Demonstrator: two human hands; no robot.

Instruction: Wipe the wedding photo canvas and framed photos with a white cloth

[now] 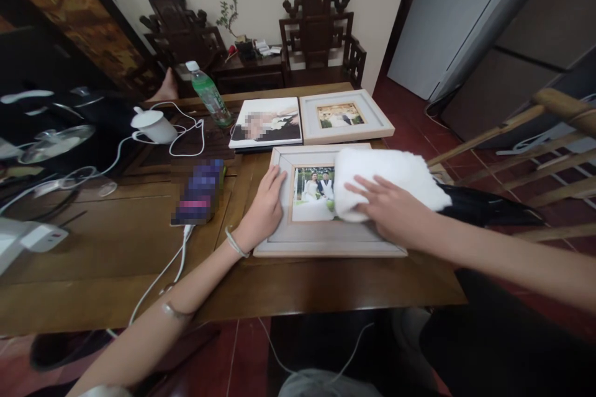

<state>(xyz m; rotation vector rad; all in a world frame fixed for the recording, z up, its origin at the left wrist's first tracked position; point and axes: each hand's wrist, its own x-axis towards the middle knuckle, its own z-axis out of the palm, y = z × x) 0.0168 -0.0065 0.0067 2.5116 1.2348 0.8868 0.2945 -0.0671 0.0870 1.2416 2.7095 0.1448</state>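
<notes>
A picture frame with a pale wide border lies flat on the wooden table, a photo of a couple behind its middle opening. My left hand holds its left edge, fingers resting on the border. Across the frame's right part lies a folded white towel, hiding that side and some of the photo. My right hand grips the towel from above with fingers spread, pressing it against the frame; its thumb is hidden. Behind are a second pale frame and a photo panel with a blurred-out patch.
Left of the frame lies a phone on a white charging cable. Farther back stand a green-labelled bottle and a white lidded cup. A pot and a power strip are at far left. A wooden chair stands right.
</notes>
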